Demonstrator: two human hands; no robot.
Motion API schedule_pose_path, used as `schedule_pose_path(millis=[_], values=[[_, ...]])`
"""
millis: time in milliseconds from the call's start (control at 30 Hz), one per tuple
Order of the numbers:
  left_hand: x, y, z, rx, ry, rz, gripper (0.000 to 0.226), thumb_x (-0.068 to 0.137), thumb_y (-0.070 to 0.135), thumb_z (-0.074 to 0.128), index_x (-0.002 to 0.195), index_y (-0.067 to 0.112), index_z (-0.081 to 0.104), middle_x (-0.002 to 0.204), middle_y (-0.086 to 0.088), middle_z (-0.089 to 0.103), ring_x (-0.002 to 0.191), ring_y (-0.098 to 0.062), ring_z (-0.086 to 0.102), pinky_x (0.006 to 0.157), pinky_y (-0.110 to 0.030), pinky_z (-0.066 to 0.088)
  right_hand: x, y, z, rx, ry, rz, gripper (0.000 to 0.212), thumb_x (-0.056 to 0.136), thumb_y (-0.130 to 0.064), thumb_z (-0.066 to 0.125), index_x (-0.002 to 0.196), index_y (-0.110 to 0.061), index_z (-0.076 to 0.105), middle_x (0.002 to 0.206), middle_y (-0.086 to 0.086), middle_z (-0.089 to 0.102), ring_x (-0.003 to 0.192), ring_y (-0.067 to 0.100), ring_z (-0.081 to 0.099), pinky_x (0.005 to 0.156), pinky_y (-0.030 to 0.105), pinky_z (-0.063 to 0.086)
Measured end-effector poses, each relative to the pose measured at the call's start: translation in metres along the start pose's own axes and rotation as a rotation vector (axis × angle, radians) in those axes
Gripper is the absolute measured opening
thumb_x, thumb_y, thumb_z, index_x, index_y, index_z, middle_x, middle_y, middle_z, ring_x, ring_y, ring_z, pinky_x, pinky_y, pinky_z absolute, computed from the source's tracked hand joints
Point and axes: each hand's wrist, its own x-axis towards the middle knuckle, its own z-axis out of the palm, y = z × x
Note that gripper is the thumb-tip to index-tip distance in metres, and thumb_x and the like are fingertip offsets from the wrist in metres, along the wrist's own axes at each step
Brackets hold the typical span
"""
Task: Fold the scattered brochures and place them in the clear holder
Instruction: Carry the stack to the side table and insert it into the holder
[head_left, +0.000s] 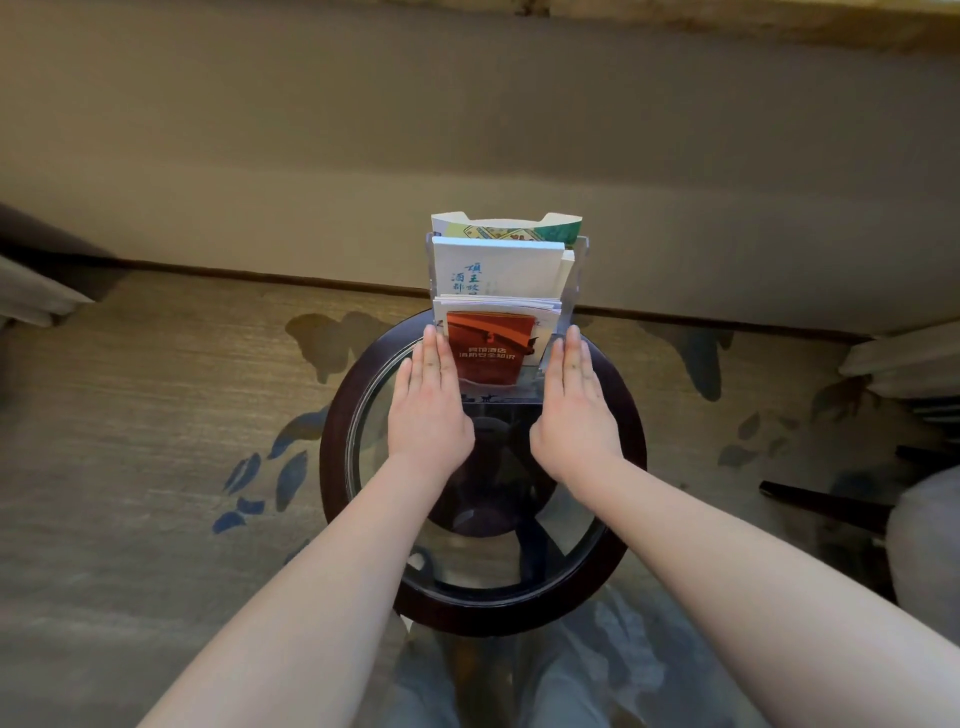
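A clear tiered holder (575, 275) stands at the far edge of a small round glass-topped table (337, 441). It holds folded brochures: a red one (488, 348) in the front tier, a white one with blue writing (498, 267) behind it, and a green-patterned one (506, 228) at the back. My left hand (428, 400) lies flat against the holder's left side, fingers straight and together. My right hand (574, 400) is flat against its right side in the same way. Neither hand holds a brochure.
The table has a dark wooden rim and stands on patterned carpet. A beige wall runs behind the holder. Pale fabric shows at the left edge (31, 296) and right edge (904, 358), and dark furniture legs (821, 504) at the right.
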Motion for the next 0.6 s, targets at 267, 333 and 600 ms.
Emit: schedule_pose_path(millis=[267, 333, 600], values=[[0.0043, -0.0048, -0.0025, -0.036, 0.012, 0.006, 0.098, 0.093, 0.029, 0.053, 0.159, 0.006, -0.015, 0.17, -0.013, -0.013, 0.158, -0.024, 0.002, 0.129, -0.038, 0.005, 0.0104, -0.0032, -0.0111, 0.131, -0.06, -0.003, 0.098, 0.096, -0.013, 0.056, 0.163, -0.018, -0.015, 0.168, -0.002, -0.03, 0.158, 0.014, -0.013, 0.116, 0.031, 0.039], [0.004, -0.0059, -0.0014, -0.036, 0.006, 0.009, 0.102, 0.091, 0.033, 0.055, 0.16, 0.007, -0.016, 0.17, -0.011, -0.014, 0.158, -0.024, 0.004, 0.129, -0.039, 0.005, 0.0106, -0.0038, -0.0098, 0.125, -0.043, -0.017, 0.096, 0.096, -0.013, 0.054, 0.164, -0.015, -0.013, 0.168, 0.0, -0.029, 0.158, 0.015, -0.013, 0.117, 0.03, 0.034], [0.0023, -0.0025, 0.0007, -0.054, -0.008, -0.022, 0.108, 0.09, 0.037, 0.059, 0.159, 0.012, -0.021, 0.169, -0.007, -0.02, 0.157, -0.023, 0.011, 0.128, -0.039, 0.013, 0.0106, 0.0055, -0.0078, 0.071, -0.032, -0.061, 0.092, 0.099, -0.016, 0.052, 0.163, -0.016, -0.014, 0.169, 0.0, -0.026, 0.159, 0.016, -0.01, 0.115, 0.029, 0.037]])
